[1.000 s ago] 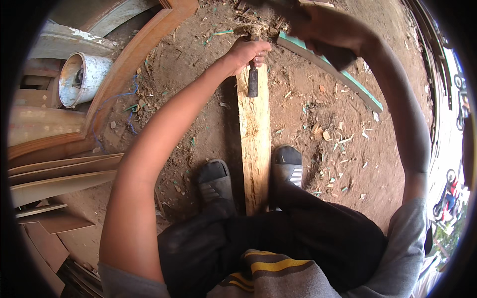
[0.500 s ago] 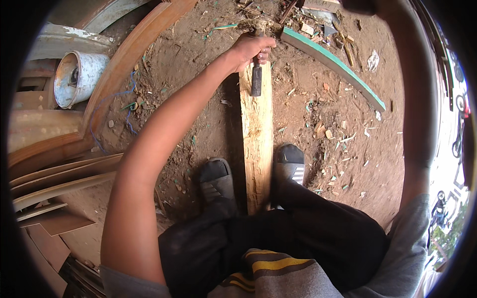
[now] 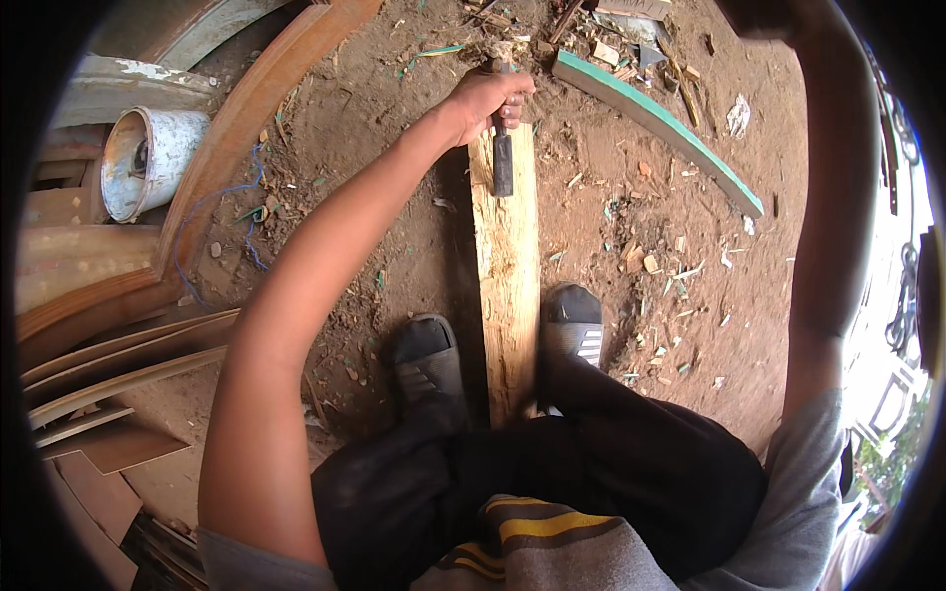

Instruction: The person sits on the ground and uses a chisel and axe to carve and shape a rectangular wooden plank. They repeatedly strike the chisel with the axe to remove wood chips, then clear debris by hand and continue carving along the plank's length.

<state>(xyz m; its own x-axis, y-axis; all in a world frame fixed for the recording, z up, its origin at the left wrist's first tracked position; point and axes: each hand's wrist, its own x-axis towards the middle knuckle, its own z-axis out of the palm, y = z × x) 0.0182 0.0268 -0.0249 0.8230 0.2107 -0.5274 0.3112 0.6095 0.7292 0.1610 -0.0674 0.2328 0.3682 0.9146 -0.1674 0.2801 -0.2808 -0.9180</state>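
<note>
A long pale, rough wooden board (image 3: 505,286) lies lengthwise between my sandalled feet. My left hand (image 3: 488,103) is closed round a dark chisel-like tool (image 3: 503,165) over the board's far part; the tool's far tip is hard to make out among pale splinters. My right hand (image 3: 764,20) is raised at the top right edge, in shadow and partly cut off; it seems closed on something dark that I cannot make out.
A curved green-edged strip (image 3: 660,133) lies right of the board among wood scraps (image 3: 606,54). At left are a paint-stained bucket (image 3: 172,158), curved brown frames (image 3: 212,148), stacked panels (image 3: 118,360) and blue string (image 3: 192,222). My sandalled feet (image 3: 424,364) flank the board.
My right hand has swung up and right from above the green-edged strip to the top edge of the view. My left hand stays on the tool, shifted only slightly.
</note>
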